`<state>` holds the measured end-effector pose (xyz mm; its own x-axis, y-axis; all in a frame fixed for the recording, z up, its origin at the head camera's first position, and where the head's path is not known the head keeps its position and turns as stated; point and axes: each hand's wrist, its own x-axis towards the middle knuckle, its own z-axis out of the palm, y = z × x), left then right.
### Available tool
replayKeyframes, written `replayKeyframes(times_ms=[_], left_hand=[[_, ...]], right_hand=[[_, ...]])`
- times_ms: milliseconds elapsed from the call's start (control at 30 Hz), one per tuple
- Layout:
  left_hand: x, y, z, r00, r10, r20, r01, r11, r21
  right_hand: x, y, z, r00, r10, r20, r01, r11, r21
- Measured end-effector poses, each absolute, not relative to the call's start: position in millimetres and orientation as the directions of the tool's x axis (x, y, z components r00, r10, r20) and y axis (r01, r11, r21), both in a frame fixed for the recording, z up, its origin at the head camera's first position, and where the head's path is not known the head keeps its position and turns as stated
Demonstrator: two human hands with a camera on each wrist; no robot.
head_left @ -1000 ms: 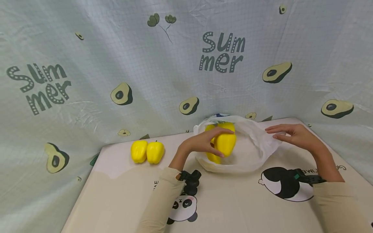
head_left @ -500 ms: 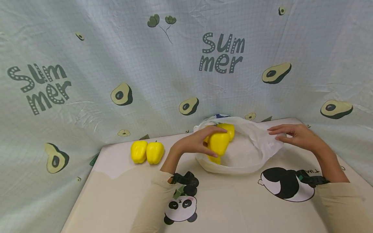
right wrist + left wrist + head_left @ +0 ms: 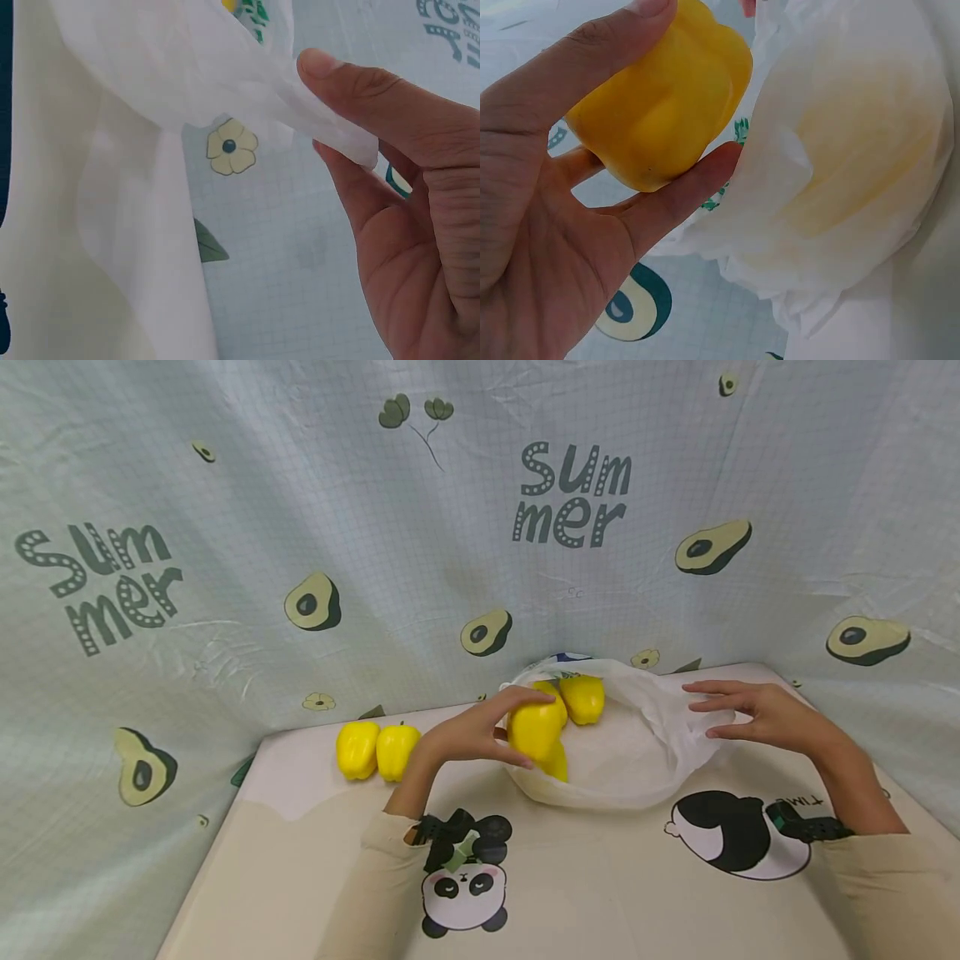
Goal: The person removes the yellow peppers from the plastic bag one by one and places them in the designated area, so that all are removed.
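Note:
My left hand [image 3: 468, 727] grips a yellow bell pepper [image 3: 534, 732] between thumb and fingers. In the head view it overlaps the left rim of a white plastic bag [image 3: 615, 768], whose mouth faces up. More yellow peppers [image 3: 583, 700] lie inside the bag, partly hidden behind the held one. The left wrist view shows the held pepper [image 3: 660, 105] beside the bag's thin wall [image 3: 855, 150]. On the bag's right side, my right hand [image 3: 765, 714] has relaxed, spread fingers. In the right wrist view, the bag's edge [image 3: 330, 124] runs between thumb and fingers, which stand apart.
Two yellow bell peppers [image 3: 357, 750] stand side by side on the table, left of the bag. A hanging curtain [image 3: 420, 543] printed with avocados borders the back of the table [image 3: 600, 885]. The tabletop bears panda prints.
My left hand has moved left with the gripped pepper, from the bag's inside to its left rim, uncovering peppers inside. My right hand stays by the bag, its fingers slightly more spread.

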<state>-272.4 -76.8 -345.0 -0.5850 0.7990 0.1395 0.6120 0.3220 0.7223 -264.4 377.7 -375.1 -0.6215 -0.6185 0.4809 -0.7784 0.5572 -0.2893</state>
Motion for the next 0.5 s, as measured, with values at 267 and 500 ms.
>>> replayKeyframes(times_ms=[267, 500], left_hand=[[-268, -92, -346, -0.603, 0.782, 0.160, 0.596, 0.308, 0.742], [-265, -99, -348, -0.612, 0.770, 0.182, 0.592, 0.293, 0.751]], right_hand=[[-259, 375, -378, -0.682, -0.605, 0.411, -0.731, 0.567, -0.379], [-256, 370, -390, -0.768, -0.565, 0.303, -0.636, 0.613, -0.468]])
